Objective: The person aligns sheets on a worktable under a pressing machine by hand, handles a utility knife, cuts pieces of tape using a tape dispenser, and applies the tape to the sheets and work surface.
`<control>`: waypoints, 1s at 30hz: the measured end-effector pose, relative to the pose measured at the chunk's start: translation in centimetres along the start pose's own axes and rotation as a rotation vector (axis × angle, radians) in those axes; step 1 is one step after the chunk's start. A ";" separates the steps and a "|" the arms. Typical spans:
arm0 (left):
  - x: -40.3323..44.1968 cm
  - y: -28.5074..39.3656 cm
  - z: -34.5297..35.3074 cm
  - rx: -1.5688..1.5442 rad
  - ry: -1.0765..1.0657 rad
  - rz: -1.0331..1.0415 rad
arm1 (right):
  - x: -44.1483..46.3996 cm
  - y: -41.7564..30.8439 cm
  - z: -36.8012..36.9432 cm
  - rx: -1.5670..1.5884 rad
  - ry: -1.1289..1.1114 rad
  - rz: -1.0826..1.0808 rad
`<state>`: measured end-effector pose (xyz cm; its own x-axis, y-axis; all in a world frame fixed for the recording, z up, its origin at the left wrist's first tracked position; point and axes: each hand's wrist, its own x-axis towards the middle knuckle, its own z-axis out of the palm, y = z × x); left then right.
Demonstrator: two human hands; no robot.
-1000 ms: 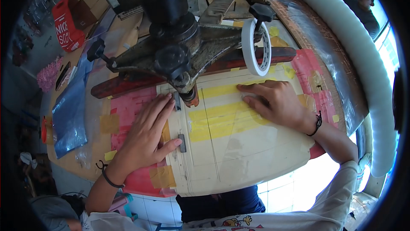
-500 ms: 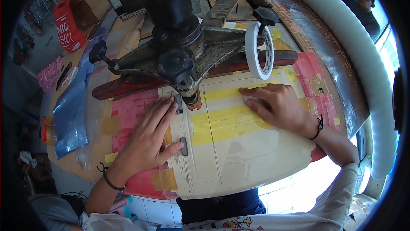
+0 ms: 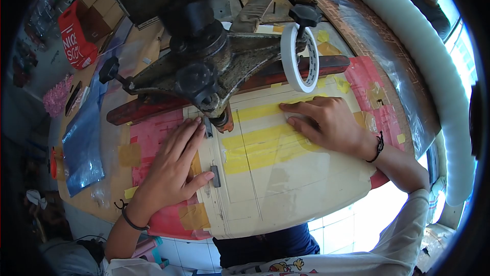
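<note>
My left hand (image 3: 176, 166) lies flat with its fingers stretched out on the left side of a cream-coloured board (image 3: 286, 189). Its fingertips touch a small dark block (image 3: 207, 127), and the thumb tip rests by a second dark block (image 3: 215, 176). On the right, my right hand (image 3: 329, 125) presses on the board with index finger and thumb drawn toward each other. A small pale piece seems to sit between them, too unclear to name. Yellow strips (image 3: 255, 148) run across the board beneath that hand.
A metal press head (image 3: 204, 72) with black knobs stands over the board, and a white tape roll (image 3: 288, 64) hangs from one knob. Red sheeting (image 3: 153, 133) borders the board. Blue film (image 3: 84, 143) lies at left. Another person (image 3: 421, 3) is at upper right.
The whole view has shifted slightly, with the press and board appearing a little farther left. Both hands keep nearly the same place on the board.
</note>
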<state>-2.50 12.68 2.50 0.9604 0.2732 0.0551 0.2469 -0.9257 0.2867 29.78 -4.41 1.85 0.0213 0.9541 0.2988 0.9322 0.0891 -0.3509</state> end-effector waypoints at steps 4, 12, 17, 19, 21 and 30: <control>0.0 -0.1 -0.1 0.003 -0.014 -0.007 | 0.1 -0.2 -0.3 -0.029 -0.016 -0.006; 0.0 -0.2 -0.1 0.042 -0.032 -0.001 | 0.1 0.0 0.0 -0.008 0.011 -0.020; -0.1 -0.2 -0.1 0.071 -0.040 -0.009 | 0.1 -0.1 0.0 -0.018 0.017 -0.022; -0.1 -0.2 0.0 0.070 -0.037 0.000 | 0.1 -0.1 0.0 -0.015 0.018 -0.017; -0.1 -0.2 -0.1 0.067 -0.036 0.000 | 0.1 -0.2 0.0 -0.010 0.017 -0.016; 0.0 -0.6 0.0 0.046 -0.014 0.016 | 0.2 0.1 -0.1 -0.021 -0.020 -0.006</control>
<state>-2.66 13.19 2.32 0.9659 0.2547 0.0461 0.2366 -0.9410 0.2420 29.88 -4.24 1.96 0.0093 0.9590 0.2832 0.9395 0.0886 -0.3308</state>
